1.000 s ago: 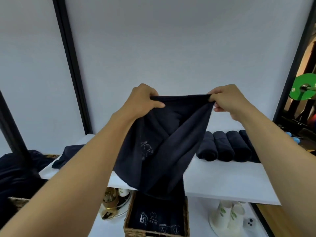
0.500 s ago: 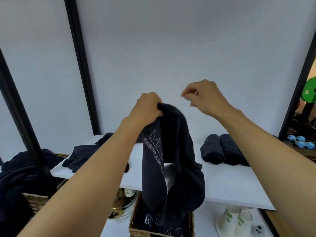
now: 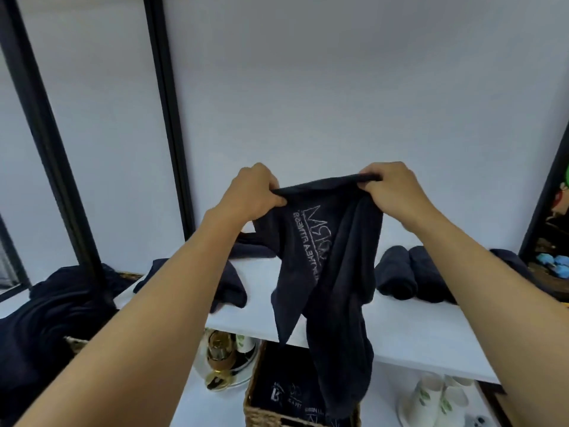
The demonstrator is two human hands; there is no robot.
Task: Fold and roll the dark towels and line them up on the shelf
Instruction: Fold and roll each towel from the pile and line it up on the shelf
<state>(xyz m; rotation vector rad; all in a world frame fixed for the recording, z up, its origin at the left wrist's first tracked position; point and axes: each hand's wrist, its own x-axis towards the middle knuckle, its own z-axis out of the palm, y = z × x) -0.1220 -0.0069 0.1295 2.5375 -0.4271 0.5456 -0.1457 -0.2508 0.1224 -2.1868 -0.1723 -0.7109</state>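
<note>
A dark navy towel [image 3: 332, 272] with pale lettering hangs in the air above the white shelf [image 3: 415, 328]. My left hand [image 3: 252, 192] pinches its top edge at the left, and my right hand [image 3: 391, 186] grips the same edge at the right, so the edge stretches between them. The rest of the cloth droops past the shelf's front. Rolled dark towels [image 3: 409, 277] lie side by side on the shelf at the right, partly hidden by my right forearm. A loose dark towel [image 3: 234, 282] lies on the shelf behind my left forearm.
A wicker basket [image 3: 255, 408] with folded dark towels stands under the shelf. Beside it are a glass bowl with gold items [image 3: 221, 362] and paper cups [image 3: 437, 402]. A heap of dark towels [image 3: 52, 315] fills a basket at the left. Black frame posts [image 3: 172, 118] rise behind.
My right hand, which had let go of the towel, has taken hold of its top edge again. The edge now spreads between both hands.
</note>
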